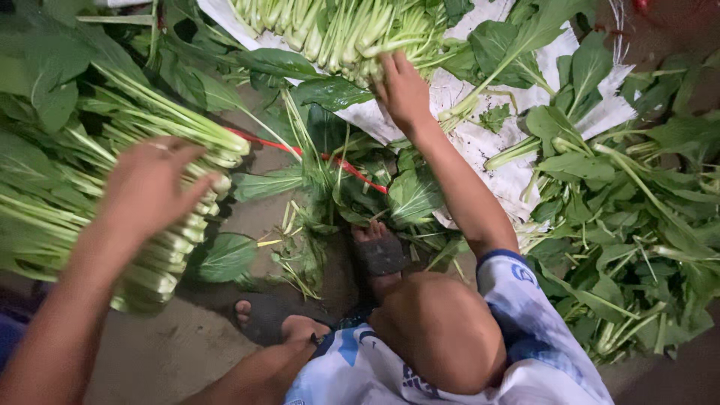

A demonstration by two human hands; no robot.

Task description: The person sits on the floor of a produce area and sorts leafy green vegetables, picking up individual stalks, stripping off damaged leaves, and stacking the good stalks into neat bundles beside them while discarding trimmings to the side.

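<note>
The left hand [150, 184] lies flat on a thick bundle of greens [112, 187] at nine o'clock, fingers spread over the cut stalk ends, pressing rather than pinching; nothing is closed in its grip. The bundle rests on the floor [161, 349], stalks pointing toward the centre, leaves fanning out to the left edge.

The right hand [403, 88] reaches up to twelve o'clock and touches the stalk ends of a second pile [337, 30] lying on a white sheet [480, 142]. Its fingers are curled down into the stalks; whether they have closed on any stem I cannot tell, since the fingertips are buried among them.

Between the two hands a red string [352, 171] runs across loose leaves at the centre. At three o'clock a wide heap of loose greens [637, 225] sprawls, stems crossing every way. At six o'clock the person's knee and a blue-and-white garment [540, 322] fill the lower frame, with sandalled feet [379, 251] just above, beside trimmed scraps [300, 259] on the floor.

As a judgement: the work looks partly done. The nine o'clock bundle and the twelve o'clock pile are already aligned, stalk ends even. The loose heap at three o'clock is unsorted, and the string lies free, tied round nothing that I can see, so much gathering and binding appears to be left.
</note>
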